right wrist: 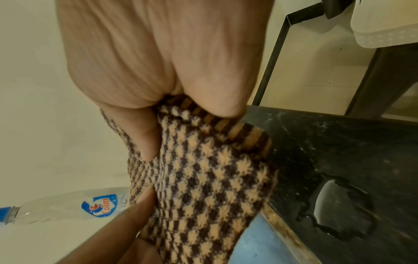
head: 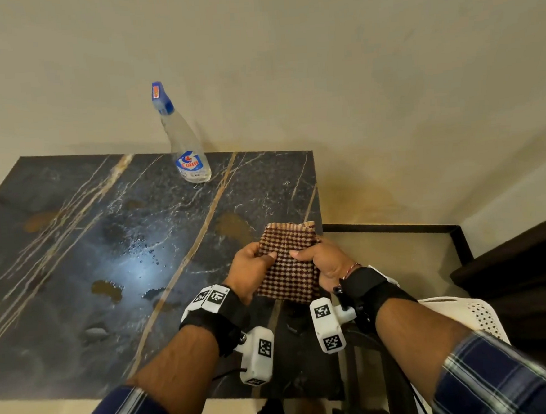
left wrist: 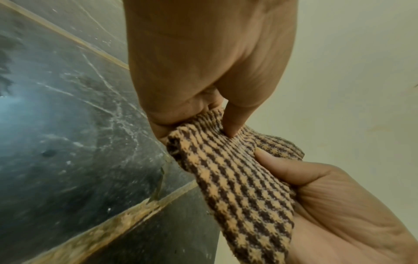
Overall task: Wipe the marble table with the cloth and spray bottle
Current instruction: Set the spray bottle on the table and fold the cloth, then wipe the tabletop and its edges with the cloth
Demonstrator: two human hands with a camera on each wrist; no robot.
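Cloth point(head: 287, 264) pinched between both hands' fingers point(head: 270, 256), above marble table point(head: 105, 234).

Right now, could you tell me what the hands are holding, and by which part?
Both grip the folded cloth: left hand pinches its left edge, right hand its right edge, thumbs on top.

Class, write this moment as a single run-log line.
left hand: grips cloth | right hand: grips cloth | cloth: above marble table | spray bottle: upright, untouched | table: wet patches
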